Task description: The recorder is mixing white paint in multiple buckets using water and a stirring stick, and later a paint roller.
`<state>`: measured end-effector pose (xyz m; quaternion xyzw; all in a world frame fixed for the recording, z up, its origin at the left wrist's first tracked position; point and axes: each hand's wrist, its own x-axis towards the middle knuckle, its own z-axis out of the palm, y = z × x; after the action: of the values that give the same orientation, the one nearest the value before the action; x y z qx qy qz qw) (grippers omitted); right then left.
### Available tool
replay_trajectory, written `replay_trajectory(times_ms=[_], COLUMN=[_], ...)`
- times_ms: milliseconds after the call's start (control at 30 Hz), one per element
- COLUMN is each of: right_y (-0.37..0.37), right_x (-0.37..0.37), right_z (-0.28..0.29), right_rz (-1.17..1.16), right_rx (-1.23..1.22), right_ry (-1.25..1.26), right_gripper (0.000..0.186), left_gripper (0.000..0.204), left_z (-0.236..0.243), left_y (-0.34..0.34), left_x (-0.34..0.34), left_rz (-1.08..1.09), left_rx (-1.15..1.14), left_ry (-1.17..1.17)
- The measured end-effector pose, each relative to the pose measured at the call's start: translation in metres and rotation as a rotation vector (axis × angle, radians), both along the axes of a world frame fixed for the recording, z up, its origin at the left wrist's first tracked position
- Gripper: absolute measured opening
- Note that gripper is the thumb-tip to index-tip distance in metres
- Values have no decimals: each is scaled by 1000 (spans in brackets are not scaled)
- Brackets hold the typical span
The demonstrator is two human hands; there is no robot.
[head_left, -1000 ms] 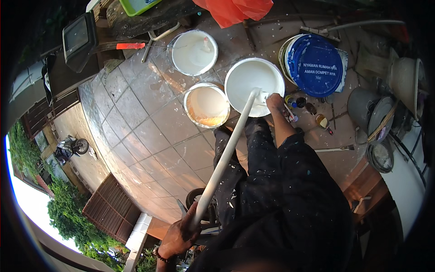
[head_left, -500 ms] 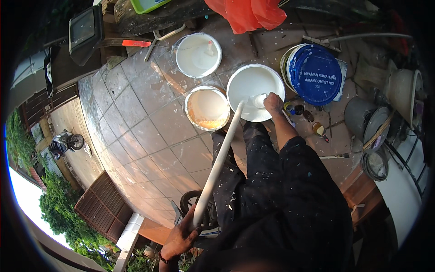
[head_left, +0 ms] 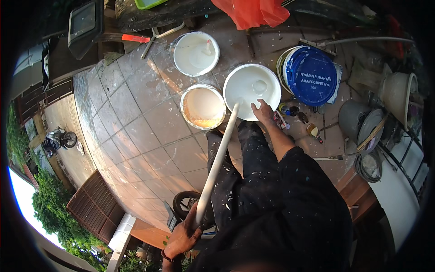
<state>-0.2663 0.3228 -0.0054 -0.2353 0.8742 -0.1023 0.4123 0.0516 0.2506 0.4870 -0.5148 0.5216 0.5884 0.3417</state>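
A long white pole (head_left: 215, 174) slants across in front of my legs, my left hand (head_left: 183, 233) wrapped around its near end. The far end reaches down into a white bucket (head_left: 277, 93) that holds white liquid. Over that bucket's near right rim is my right hand (head_left: 264, 112), its thumb and fingers apart and nothing between them. Just beyond its fingertips, a small round white cup-like thing (head_left: 259, 86) sits in the liquid. To the left stand a bucket with cream and orange paint (head_left: 202, 122) and, farther back, another whitish bucket (head_left: 217, 52).
A blue-lidded pail (head_left: 312, 63) stands to the right, small bottles (head_left: 312, 130) near it. A brush (head_left: 328, 158), grey bucket (head_left: 351, 120) and coiled hose (head_left: 369, 167) lie farther right. A red plastic bag (head_left: 251, 13) hangs at the back over the tiled floor (head_left: 149, 136).
My right hand has let go of the white cup-like thing and drawn back toward me. That thing now sits in the bucket. My left hand keeps hold of the pole.
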Motion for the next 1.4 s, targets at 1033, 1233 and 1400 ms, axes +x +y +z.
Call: replay_trajectory(times_ms=[1033,1233,1400], right_y=[53,75,93], right_x=[72,48,41], right_z=[-9,-45,-42], right_rz=[-855,-35,-41], right_rx=[-13,-153,-410], right_ry=[-777,-92,-89], right_gripper=[69,58,49], left_gripper=[69,67,66], left_z=[8,0,8], left_y=[34,43,32], left_x=[-9,-3,-13], left_rz=[704,628,680], left_rx=[258,188,256], left_ry=[-110,-38,-130])
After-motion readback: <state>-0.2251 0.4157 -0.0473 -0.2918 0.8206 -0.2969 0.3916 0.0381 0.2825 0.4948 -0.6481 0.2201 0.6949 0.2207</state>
